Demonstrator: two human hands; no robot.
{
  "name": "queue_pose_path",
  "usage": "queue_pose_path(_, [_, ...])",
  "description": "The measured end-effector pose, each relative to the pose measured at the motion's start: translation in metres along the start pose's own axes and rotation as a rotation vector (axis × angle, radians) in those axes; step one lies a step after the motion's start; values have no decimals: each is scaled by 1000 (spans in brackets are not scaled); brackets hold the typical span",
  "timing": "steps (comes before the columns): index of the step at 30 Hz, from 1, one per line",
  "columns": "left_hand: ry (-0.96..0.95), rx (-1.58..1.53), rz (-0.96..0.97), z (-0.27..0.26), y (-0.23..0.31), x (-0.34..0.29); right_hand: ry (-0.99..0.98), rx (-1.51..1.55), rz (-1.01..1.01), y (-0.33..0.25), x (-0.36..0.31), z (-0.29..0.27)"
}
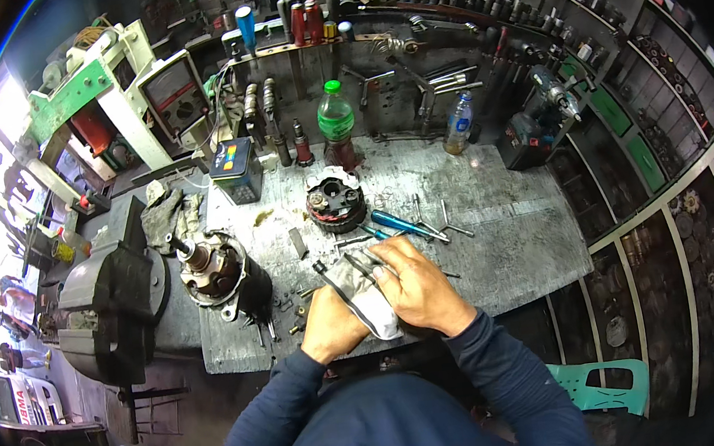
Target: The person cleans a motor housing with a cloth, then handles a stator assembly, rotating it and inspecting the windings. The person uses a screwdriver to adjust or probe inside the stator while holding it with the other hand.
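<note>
A grey-and-white cloth (351,283) with a dark edging covers the fingers of my left hand (330,323); whether those fingers are closed is hidden. From above, my right hand (418,282) grips the cloth with bent fingers. Just beyond them on the metal-topped bench (516,245) lie a blue-handled screwdriver (399,222) and several slim metal tools. A round dark motor part (335,201) with exposed inner pieces sits farther back. To the left stands an open cylindrical housing (222,276) with a shaft pointing up. Small bolts and fittings (289,308) lie between it and my left hand.
A large black bench vise (108,293) occupies the left side, with crumpled rags (171,212) behind it. Along the back stand a dark box (235,170), a green-capped bottle (334,116), a clear bottle (458,125) and a cordless drill (554,93). A green plastic chair (605,384) is at lower right.
</note>
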State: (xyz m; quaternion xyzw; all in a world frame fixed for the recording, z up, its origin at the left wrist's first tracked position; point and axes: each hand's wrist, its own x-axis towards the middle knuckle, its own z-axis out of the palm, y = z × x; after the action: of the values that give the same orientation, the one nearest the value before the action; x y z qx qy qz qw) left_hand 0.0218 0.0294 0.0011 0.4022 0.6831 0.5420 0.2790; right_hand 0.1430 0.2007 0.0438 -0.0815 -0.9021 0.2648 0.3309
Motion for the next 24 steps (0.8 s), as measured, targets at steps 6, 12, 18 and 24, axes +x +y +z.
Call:
queue_pose_path(6, [87,-230,-81,-1,-10,-1,280,584,727,31,3,2])
queue_pose_path(12, [-3,-1053,-348,0,-32,16,-31,127,223,43,-3,23])
queue_pose_path(18, [186,-1170,-533,4,-33,15,455,169,363,38,3,19])
queue_pose_path(24, [182,-1193,-462,-1,-32,15,-24,-304,-169,-6,-25,32])
